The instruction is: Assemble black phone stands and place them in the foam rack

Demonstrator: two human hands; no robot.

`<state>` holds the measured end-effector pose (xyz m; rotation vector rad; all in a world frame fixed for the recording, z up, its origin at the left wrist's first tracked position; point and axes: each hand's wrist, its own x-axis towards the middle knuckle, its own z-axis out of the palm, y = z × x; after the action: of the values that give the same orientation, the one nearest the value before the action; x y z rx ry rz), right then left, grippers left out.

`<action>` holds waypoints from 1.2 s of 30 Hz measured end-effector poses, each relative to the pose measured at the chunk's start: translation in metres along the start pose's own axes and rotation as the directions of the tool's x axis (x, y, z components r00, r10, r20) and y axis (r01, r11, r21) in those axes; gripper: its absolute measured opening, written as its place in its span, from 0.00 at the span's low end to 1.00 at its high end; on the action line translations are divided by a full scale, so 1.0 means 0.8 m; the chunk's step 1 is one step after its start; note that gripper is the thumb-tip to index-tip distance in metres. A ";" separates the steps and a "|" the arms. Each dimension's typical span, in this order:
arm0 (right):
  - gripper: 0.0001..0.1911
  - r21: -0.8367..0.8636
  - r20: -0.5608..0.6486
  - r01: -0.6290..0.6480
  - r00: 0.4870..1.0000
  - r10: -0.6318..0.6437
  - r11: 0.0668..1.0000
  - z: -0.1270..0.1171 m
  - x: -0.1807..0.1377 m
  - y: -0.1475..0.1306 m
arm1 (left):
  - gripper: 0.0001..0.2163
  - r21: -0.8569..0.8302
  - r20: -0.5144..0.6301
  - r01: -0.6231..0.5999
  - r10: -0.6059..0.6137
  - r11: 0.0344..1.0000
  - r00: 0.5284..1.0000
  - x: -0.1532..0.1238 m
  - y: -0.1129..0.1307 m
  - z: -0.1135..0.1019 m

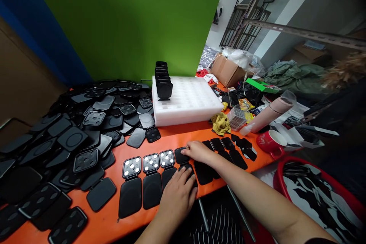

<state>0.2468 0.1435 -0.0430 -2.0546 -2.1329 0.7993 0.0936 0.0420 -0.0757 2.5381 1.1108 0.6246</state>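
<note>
A row of hinged black plates lies on the orange table (100,223), each with a square upper part and a longer lower panel. White round dots show on the upper parts of the left plate (132,167), the second plate (151,162) and the third plate (167,158). My left hand (177,188) rests flat, fingers spread, over the lower panel of the fourth plate. At that plate's plain black square top (180,155), the bent fingers of my right hand (197,151) press together on its right edge. More black plates (203,173) lie right of my hands.
Loose black plates (71,139) are heaped on the left. A white foam block (188,116) at the back holds upright black plates (165,89). Rightward are a yellow cloth (221,124), a pink bottle (268,114), a red mug (264,142) and a red tub (278,177) of black-and-white scraps.
</note>
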 end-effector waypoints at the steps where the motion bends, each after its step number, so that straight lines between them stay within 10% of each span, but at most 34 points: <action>1: 0.14 -0.030 -0.020 -0.002 1.000 0.002 1.000 -0.003 -0.003 -0.004 | 0.14 0.001 0.000 0.001 -0.001 1.000 1.000 0.000 0.000 0.000; 5: 0.17 -0.095 -0.097 0.036 0.994 -0.045 0.995 -0.004 -0.032 -0.015 | 0.14 0.002 0.008 0.011 -0.011 1.000 1.000 -0.001 0.002 0.000; 10: 0.20 -0.111 -0.030 0.411 0.909 -0.416 0.905 0.027 -0.073 -0.002 | 0.15 -0.012 0.022 -0.020 0.021 1.000 1.000 0.000 0.001 0.001; 21: 0.19 -0.132 -0.111 0.360 0.920 -0.375 0.923 0.020 -0.070 -0.011 | 0.17 0.134 0.028 -0.110 0.107 0.985 0.994 0.000 -0.005 0.005; 25: 0.16 -0.041 -0.304 -0.094 0.950 0.077 0.995 -0.030 -0.117 0.082 | 0.16 0.158 0.004 -0.150 0.152 0.976 0.988 -0.001 -0.014 0.011; 29: 0.17 -0.021 -0.367 -0.441 0.838 0.403 0.897 -0.074 -0.165 0.204 | 0.16 0.124 -0.011 -0.133 0.135 0.983 0.991 -0.002 -0.017 0.012; 36: 0.17 -0.005 -0.357 -0.539 0.788 0.502 0.842 -0.084 -0.168 0.261 | 0.13 0.044 -0.031 -0.147 0.148 0.988 0.989 -0.009 -0.020 0.001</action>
<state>0.4777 0.0304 -0.0314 -2.6539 -1.4595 0.3129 0.0797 0.0470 -0.0848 2.6729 0.9628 0.6908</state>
